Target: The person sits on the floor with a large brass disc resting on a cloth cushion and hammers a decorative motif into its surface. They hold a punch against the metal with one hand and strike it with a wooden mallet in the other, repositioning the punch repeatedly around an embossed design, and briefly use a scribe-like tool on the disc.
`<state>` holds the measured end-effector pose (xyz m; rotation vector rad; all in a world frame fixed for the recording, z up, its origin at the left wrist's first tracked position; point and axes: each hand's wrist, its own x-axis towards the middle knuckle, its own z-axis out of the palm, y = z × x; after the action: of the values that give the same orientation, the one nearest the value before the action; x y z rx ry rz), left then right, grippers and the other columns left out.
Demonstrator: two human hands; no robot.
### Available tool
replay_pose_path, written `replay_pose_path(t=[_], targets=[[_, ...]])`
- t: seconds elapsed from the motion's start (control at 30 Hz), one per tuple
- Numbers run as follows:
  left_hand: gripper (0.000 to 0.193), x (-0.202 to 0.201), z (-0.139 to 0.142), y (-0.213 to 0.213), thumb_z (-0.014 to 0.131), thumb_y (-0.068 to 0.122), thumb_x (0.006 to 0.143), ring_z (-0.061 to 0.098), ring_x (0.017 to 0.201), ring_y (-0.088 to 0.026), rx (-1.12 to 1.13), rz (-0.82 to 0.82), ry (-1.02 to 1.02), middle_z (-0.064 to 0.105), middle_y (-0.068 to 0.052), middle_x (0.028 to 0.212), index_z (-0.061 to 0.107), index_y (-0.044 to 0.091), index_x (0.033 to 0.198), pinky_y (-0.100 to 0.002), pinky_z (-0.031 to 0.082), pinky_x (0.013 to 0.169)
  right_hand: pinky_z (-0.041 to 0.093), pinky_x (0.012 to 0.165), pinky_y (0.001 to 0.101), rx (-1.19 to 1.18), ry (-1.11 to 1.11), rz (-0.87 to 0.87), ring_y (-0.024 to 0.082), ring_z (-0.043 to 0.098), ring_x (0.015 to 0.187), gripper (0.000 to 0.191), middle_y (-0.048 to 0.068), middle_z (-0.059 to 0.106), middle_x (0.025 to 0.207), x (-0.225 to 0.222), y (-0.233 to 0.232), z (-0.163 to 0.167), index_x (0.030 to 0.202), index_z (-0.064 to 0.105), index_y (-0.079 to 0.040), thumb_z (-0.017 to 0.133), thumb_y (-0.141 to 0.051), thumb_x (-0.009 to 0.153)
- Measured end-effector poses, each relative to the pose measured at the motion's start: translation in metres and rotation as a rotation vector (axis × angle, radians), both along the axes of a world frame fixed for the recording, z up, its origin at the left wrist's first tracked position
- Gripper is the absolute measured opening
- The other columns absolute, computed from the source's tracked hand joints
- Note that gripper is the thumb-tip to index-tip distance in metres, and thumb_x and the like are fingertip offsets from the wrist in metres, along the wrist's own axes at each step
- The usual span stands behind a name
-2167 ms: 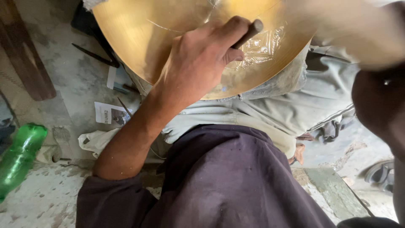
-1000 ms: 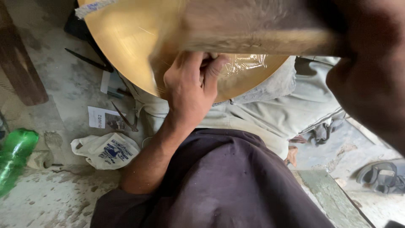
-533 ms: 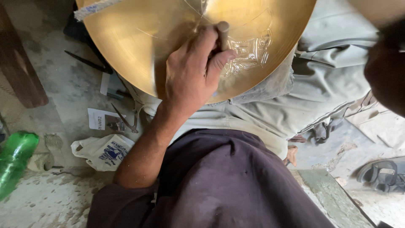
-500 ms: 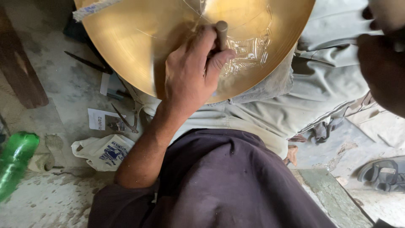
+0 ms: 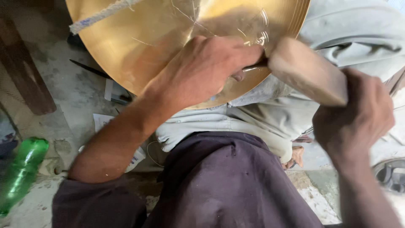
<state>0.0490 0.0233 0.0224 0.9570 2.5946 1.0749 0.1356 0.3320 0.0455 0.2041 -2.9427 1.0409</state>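
Note:
A large round brass plate (image 5: pixel 139 38) rests on my lap at the top of the view, its surface scratched with fine lines. My left hand (image 5: pixel 206 67) lies on the plate and grips a thin metal punch (image 5: pixel 253 66) whose tip touches the brass. My right hand (image 5: pixel 354 114) holds a pale wooden mallet (image 5: pixel 306 69), whose head meets the punch's end. A frayed rope (image 5: pixel 101 16) lies across the plate's upper left.
A green plastic bottle (image 5: pixel 21 173) lies on the dusty floor at the left. Paper scraps (image 5: pixel 103 120) and a thin dark rod (image 5: pixel 90 69) sit below the plate. A dark wooden leg (image 5: pixel 23 71) stands at the far left. A sandal (image 5: pixel 390 175) shows at the right edge.
My right hand has swung the mallet down from out of view onto the punch. My left hand has kept the punch on the plate, shifting a little to the right.

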Motion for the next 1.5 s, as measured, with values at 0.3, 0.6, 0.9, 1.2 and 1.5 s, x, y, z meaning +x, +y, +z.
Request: replay_pose_path(t=[0.3,0.6,0.9,1.2,1.5], targets=[[0.012,-0.007,0.004,0.004,0.067,0.012,0.094,0.074,0.073,-0.024,-0.073,-0.122,-0.012,0.069,-0.007,0.077,0.068,0.011,0.106,-0.040,0.058,0.060,0.058,0.084,0.0309,-0.127,-0.141,-0.352,0.021,0.071,0.099,0.034,0.014,0.070,0.107,0.037,-0.032,-0.011,0.124,0.056,0.008,0.064,0.008,0.091],[0.037,-0.004,0.006,-0.013,0.075,0.015,0.091,0.073,0.074,-0.028,0.186,-0.005,-0.009,0.068,-0.014,0.085,0.057,0.006,0.122,-0.043,0.056,0.060,0.058,0.081,0.0367,0.364,0.011,-0.108,0.028,0.073,0.094,0.030,0.020,0.072,0.109,0.005,-0.029,-0.004,0.127,0.059,0.005,0.067,0.010,0.099],[0.030,-0.002,-0.002,-0.011,0.073,0.011,0.092,0.073,0.071,-0.029,0.027,-0.054,0.020,0.067,-0.010,0.077,0.062,0.011,0.120,-0.041,0.057,0.058,0.059,0.097,0.0310,-0.457,-0.124,-0.225,0.022,0.068,0.102,0.041,0.006,0.065,0.108,0.002,-0.011,-0.001,0.128,0.054,0.003,0.072,0.006,0.091],[0.029,0.021,-0.018,-0.008,0.069,0.010,0.100,0.073,0.075,-0.018,-0.015,0.125,0.025,0.067,-0.010,0.084,0.062,0.008,0.128,-0.025,0.059,0.054,0.059,0.078,0.0359,0.174,0.051,0.273,0.031,0.073,0.095,0.027,0.021,0.068,0.113,-0.041,-0.021,0.010,0.125,0.054,0.010,0.052,0.018,0.100],[0.029,0.059,-0.023,-0.004,0.072,0.024,0.107,0.074,0.089,-0.015,0.316,0.623,0.035,0.071,-0.005,0.100,0.060,0.010,0.129,-0.026,0.064,0.072,0.058,0.077,0.0398,0.117,-0.148,0.440,0.039,0.068,0.096,0.051,0.031,0.066,0.115,-0.091,-0.070,0.071,0.132,0.049,0.013,0.042,0.024,0.083]])
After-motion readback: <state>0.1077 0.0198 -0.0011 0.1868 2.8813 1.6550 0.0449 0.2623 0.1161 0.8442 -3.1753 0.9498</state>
